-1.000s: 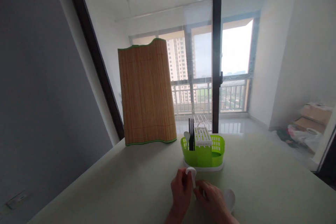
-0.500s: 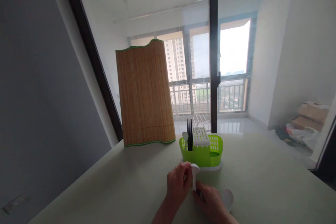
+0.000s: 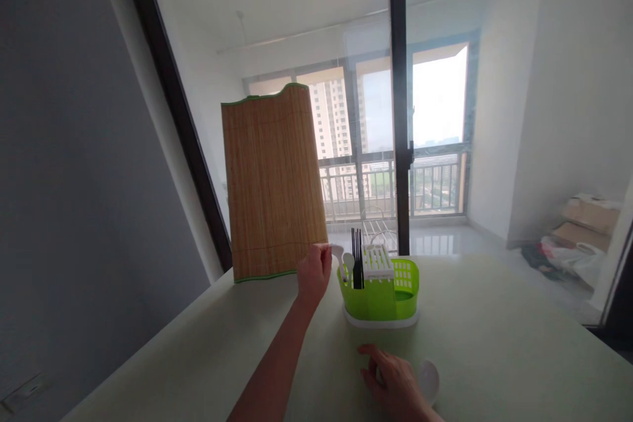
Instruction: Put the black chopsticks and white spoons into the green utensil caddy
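Observation:
My left hand (image 3: pixel 314 271) pinches the top end of a white spoon (image 3: pixel 338 256), whose lower part is inside the left end of a green holder (image 3: pixel 372 303). Beside it in that holder stand another white spoon (image 3: pixel 349 264) and several black chopsticks (image 3: pixel 357 260). A white slotted piece (image 3: pixel 378 260) tops the middle section. Nearer to me, my right hand (image 3: pixel 390 372) hovers low over the table with bent, parted fingers and nothing in them. Just right of it lies a white spoon (image 3: pixel 428 379), partly hidden by the hand.
A bamboo mat (image 3: pixel 271 184) with green edging stands upright on the pale table (image 3: pixel 494 343), left of the holder. Behind the table is a glass door with a dark frame (image 3: pixel 399 112). A wire rack (image 3: pixel 380 227) shows behind the holder.
My left hand has moved forward and left with the spoon, from in front of the holder to its left end. My right hand has parted from that spoon and stays near the same place.

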The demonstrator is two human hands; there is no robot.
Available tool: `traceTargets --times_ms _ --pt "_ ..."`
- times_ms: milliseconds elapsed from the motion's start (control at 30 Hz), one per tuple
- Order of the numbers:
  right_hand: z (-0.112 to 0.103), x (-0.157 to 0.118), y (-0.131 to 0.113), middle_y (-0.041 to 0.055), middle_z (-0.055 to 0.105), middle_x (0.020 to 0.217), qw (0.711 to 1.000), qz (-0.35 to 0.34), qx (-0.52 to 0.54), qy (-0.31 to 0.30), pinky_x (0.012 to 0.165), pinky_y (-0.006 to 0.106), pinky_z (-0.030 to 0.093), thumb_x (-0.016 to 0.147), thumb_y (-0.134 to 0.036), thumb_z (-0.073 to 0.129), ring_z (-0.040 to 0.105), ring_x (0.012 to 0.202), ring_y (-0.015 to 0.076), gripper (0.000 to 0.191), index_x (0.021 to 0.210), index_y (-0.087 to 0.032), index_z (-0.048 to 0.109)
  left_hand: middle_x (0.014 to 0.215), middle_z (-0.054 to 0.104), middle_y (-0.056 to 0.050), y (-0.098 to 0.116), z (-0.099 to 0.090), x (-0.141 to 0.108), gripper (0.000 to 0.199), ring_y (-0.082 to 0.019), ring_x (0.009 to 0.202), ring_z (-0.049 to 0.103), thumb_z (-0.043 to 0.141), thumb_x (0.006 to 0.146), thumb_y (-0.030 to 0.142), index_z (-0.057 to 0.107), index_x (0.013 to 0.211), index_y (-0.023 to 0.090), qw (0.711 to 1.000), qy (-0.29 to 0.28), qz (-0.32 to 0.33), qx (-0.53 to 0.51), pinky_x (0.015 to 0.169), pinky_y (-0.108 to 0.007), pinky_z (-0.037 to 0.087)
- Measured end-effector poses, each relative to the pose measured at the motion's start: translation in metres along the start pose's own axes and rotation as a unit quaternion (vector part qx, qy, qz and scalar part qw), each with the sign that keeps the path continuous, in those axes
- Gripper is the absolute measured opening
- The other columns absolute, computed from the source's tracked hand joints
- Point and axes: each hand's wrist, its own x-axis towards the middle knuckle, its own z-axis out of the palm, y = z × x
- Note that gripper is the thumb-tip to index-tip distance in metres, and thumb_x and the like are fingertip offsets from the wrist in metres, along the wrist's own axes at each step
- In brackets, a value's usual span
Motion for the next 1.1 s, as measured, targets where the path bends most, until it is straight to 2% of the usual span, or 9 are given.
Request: traceTargets --times_ms 133,267,433,633,700,800,933,1000,1100 --pt "0.003 0.0 0.001 0.0013 0.074 0.075 1.0 -0.01 0.01 0.02 0.06 0.034 0.05 0.08 -0.011 0.055 0.071 0.066 0.0254 0.039 0.113 -0.028 0.065 0.081 0.073 -0.006 -0.001 0.023 -0.007 0.035 -0.018 0.069 0.068 0.034 0.102 0.039 0.062 0.098 0.018 0.995 -0.085 -0.046 0.031 0.063 -0.028 0.045" --pt "0.005 -0.001 0.0 0.0006 0.073 0.074 0.999 -0.022 0.013 0.043 0.057 0.035 0.05 0.078 -0.013 0.057 0.071 0.063 0.0265 0.037 0.11 -0.028 0.067 0.081 0.073 -0.003 0.002 0.039 -0.015 0.028 -0.016 0.068 0.067 0.039 0.101 0.036 0.062 0.097 0.02 0.986 -0.14 -0.075 0.047 0.06 -0.025 0.041" --pt "0.004 -0.001 -0.001 0.0012 0.073 0.073 1.0 -0.017 0.004 0.022 0.058 0.035 0.051 0.077 -0.011 0.056 0.071 0.065 0.0264 0.038 0.109 -0.027 0.068 0.082 0.074 0.0 0.0 0.053 -0.017 0.022 -0.015 0.07 0.067 0.047 0.098 0.036 0.063 0.092 0.021 0.973 -0.196 -0.106 0.061 0.058 -0.023 0.037" --pt "0.0 0.001 -0.007 0.0023 0.075 0.076 1.0 0.01 -0.024 -0.013 0.06 0.034 0.051 0.079 -0.011 0.054 0.073 0.068 0.0265 0.034 0.105 -0.027 0.071 0.087 0.072 -0.001 0.002 0.047 -0.022 0.023 -0.015 0.072 0.067 0.048 0.097 0.034 0.063 0.109 0.02 0.97 -0.187 -0.134 0.074 0.059 -0.023 0.038" --pt "-0.001 0.001 -0.01 0.0023 0.075 0.075 0.998 0.002 -0.052 -0.032 0.059 0.032 0.049 0.08 -0.013 0.054 0.072 0.067 0.0247 0.029 0.096 -0.027 0.073 0.083 0.071 -0.001 0.009 0.042 -0.037 0.024 -0.015 0.071 0.066 0.046 0.098 0.034 0.064 0.106 0.02 0.976 -0.165 -0.127 0.054 0.061 -0.023 0.039" --pt "0.004 -0.001 -0.012 0.0018 0.076 0.07 0.993 -0.031 -0.094 -0.07 0.051 0.028 0.043 0.075 -0.012 0.056 0.07 0.059 0.0208 0.024 0.076 -0.028 0.074 0.076 0.07 0.0 0.024 0.037 -0.072 0.022 -0.014 0.068 0.066 0.046 0.097 0.032 0.066 0.098 0.021 0.984 -0.161 -0.077 -0.019 0.064 -0.023 0.042" --pt "0.027 -0.009 -0.005 -0.0007 0.07 0.054 0.991 -0.098 -0.073 -0.063 0.039 0.028 0.031 0.069 -0.014 0.061 0.06 0.041 0.0162 0.021 0.059 -0.029 0.071 0.075 0.072 0.0 0.049 0.038 -0.117 0.015 -0.015 0.069 0.068 0.058 0.091 0.027 0.069 0.1 0.023 0.953 -0.277 0.002 -0.119 0.066 -0.024 0.046" --pt "0.04 -0.012 -0.001 -0.0016 0.065 0.045 0.991 -0.123 -0.051 -0.028 0.037 0.029 0.027 0.069 -0.015 0.064 0.052 0.034 0.0145 0.022 0.053 -0.03 0.069 0.076 0.074 0.0 0.061 0.042 -0.129 0.024 -0.018 0.07 0.069 0.068 0.085 0.029 0.071 0.108 0.025 0.918 -0.361 0.015 -0.163 0.065 -0.026 0.047" --pt "0.049 -0.012 0.0 -0.0022 0.055 0.036 0.993 -0.116 -0.03 0.012 0.036 0.029 0.025 0.066 -0.017 0.069 0.041 0.031 0.0124 0.026 0.042 -0.027 0.063 0.075 0.076 -0.001 0.073 0.049 -0.135 0.042 -0.02 0.069 0.071 0.078 0.077 0.037 0.071 0.117 0.027 0.87 -0.446 0.014 -0.209 0.062 -0.028 0.047"
